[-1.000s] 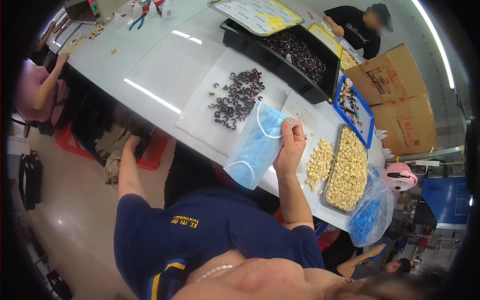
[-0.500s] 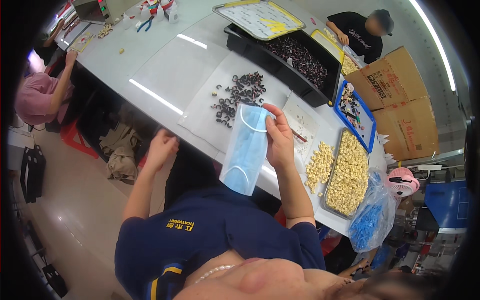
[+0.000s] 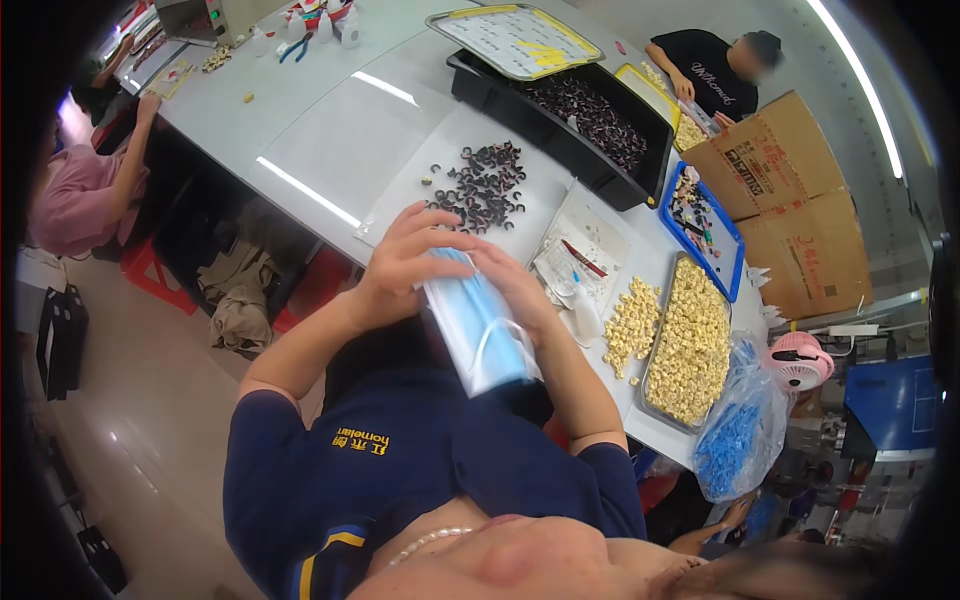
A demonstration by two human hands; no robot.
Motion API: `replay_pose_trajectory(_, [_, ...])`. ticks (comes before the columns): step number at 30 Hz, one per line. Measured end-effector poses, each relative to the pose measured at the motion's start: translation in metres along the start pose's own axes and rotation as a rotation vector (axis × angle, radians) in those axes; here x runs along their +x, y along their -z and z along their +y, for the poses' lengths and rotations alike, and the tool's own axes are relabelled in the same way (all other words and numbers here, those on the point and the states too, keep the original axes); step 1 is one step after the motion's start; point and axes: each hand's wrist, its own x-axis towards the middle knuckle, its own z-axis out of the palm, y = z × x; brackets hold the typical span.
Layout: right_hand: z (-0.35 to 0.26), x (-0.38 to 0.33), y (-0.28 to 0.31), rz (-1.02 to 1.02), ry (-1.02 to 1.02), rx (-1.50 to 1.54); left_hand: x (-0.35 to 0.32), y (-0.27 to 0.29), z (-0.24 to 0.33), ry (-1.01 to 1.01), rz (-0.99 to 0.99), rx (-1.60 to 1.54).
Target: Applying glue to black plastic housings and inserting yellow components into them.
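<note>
A light-blue pleated face mask (image 3: 470, 325) with white ear loops hangs in front of my chest, tilted and slightly blurred. My left hand (image 3: 405, 262) grips its upper edge, the fingers bent across the top. At the other side, my right hand (image 3: 515, 288) closes on the same upper end; its fingertips are partly hidden behind the mask. Just beyond my hands, a loose pile of small dark curved pieces (image 3: 487, 185) lies on a clear sheet on the white table (image 3: 310, 175).
A black bin (image 3: 560, 130) of similar dark pieces stands beyond, a tray (image 3: 515, 40) resting across it. To the right are a white tray with a red tool (image 3: 585, 258), a tray of cream pieces (image 3: 690, 340) and a blue tray (image 3: 738, 270). A co-worker (image 3: 710, 75) sits opposite.
My left hand has come up from beside the table edge and taken hold of the mask. The mask, earlier in my right hand alone, has moved lower and turned.
</note>
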Motion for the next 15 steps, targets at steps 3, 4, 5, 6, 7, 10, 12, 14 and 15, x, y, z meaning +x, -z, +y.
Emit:
replay_pose_trajectory(3, [-0.026,-0.013,0.013,0.090,0.231,-0.481,0.011,0.013,-0.001,0.238,-0.178,-0.049])
replay_pose_trajectory(4, [-0.034,-0.021,0.014,-0.034,0.294,-0.435,0.013,0.016,-0.002,0.345,-0.274,-0.028])
replay_pose_trajectory(5, [-0.042,-0.028,0.015,-0.100,0.294,-0.386,0.015,0.019,-0.003,0.430,-0.317,-0.070])
replay_pose_trajectory(6, [-0.047,-0.034,0.013,-0.194,0.369,-0.525,0.017,0.020,-0.004,0.412,-0.296,-0.065])
replay_pose_trajectory(7, [-0.052,-0.036,0.011,-0.192,0.366,-0.521,0.018,0.022,-0.005,0.374,-0.362,-0.022])
replay_pose_trajectory(10, [-0.057,-0.038,0.002,-0.257,0.324,-0.664,0.021,0.027,-0.003,0.363,-0.455,0.026])
replay_pose_trajectory(12, [-0.058,-0.035,-0.001,-0.145,0.281,-0.864,0.022,0.034,0.001,0.398,-0.480,0.036])
replay_pose_trajectory(14, [-0.060,-0.036,0.000,-0.128,0.378,-0.876,0.024,0.045,0.007,0.470,-0.467,-0.143])
replay_pose_trajectory(15, [-0.063,-0.038,0.001,-0.042,0.402,-0.832,0.025,0.052,0.011,0.475,-0.460,-0.122])
